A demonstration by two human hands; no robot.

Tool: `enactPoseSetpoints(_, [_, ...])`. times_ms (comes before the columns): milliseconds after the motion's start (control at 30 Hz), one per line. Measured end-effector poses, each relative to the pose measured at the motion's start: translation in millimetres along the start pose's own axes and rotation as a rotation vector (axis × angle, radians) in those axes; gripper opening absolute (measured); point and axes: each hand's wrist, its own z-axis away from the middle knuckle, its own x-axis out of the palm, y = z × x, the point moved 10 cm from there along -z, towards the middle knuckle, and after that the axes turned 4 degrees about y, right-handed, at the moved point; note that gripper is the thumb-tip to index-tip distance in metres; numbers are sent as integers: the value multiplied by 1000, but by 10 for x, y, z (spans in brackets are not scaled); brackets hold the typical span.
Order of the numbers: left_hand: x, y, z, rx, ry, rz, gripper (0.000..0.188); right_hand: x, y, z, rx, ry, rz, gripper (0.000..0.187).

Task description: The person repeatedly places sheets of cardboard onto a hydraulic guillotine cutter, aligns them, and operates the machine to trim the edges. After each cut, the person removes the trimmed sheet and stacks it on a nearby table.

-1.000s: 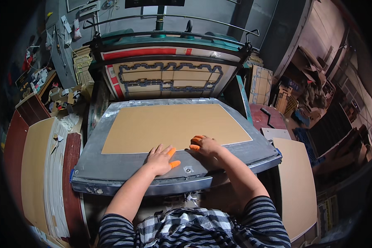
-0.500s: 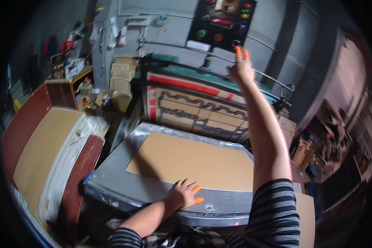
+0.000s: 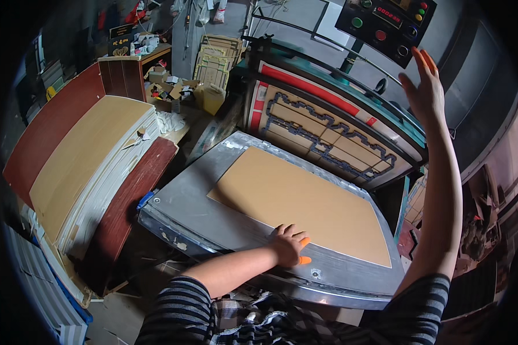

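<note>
Having left the cardboard sheet [image 3: 311, 198], the open right hand [image 3: 427, 95] is reaching toward the control panel [image 3: 380, 23] beyond its fingertips; only the spread-open left hand [image 3: 289, 247] is staying by the sheet.

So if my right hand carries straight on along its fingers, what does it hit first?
Most likely the black control panel, by its lower right edge: the right hand points up at it, though depth between fingertips and panel is unclear.

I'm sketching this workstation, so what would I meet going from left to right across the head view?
Stack of tan-topped sheets → yellow container → left hand → right hand.
</note>
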Motion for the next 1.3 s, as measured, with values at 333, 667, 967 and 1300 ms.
enactPoseSetpoints(333, [-1807,-819,-1978,7,254,-162,40,-2415,-711,1898,-80,-185,-259,42])
enactPoseSetpoints(667, [-1946,407,-754,575,740,491,16,-2690,250,4440,853,-290,-285,36])
enactPoseSetpoints(967, [-1645,738,530,535,736,366,14,-1885,-246,5456,812,-603,-271,36])
enactPoseSetpoints(1300, [-2257,1103,1052,561,871,328,28,-1768,-509,5226,720,-619,-452,34])
